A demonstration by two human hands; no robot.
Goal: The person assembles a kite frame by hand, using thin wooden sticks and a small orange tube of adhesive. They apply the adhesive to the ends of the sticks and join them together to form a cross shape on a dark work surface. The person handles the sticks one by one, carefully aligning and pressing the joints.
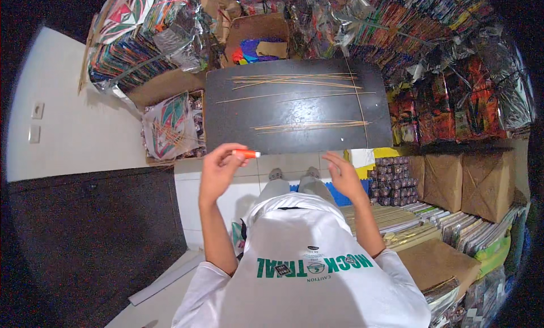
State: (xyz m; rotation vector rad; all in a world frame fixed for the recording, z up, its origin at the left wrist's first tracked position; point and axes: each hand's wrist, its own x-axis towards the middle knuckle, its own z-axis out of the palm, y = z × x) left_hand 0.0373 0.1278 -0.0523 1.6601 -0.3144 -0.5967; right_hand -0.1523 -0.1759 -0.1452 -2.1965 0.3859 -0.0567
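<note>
In my left hand, just off the near left part of the dark table, is a small orange tube with white ends, pinched between thumb and fingers. My right hand is held at the near edge, its fingers stretched out and nothing in them. A loose group of thin bamboo sticks lies across the far part of the tabletop. One long stick rests lower, and a tighter bundle of sticks lies closer to me. A thin dark cord crosses the table's right side.
An open carton with patterned paper and sticks stands left of the table. Behind it, stacks of colourful packed sheets rise high. To the right are wrapped stacks, brown boxes and a pile of small dark rolls.
</note>
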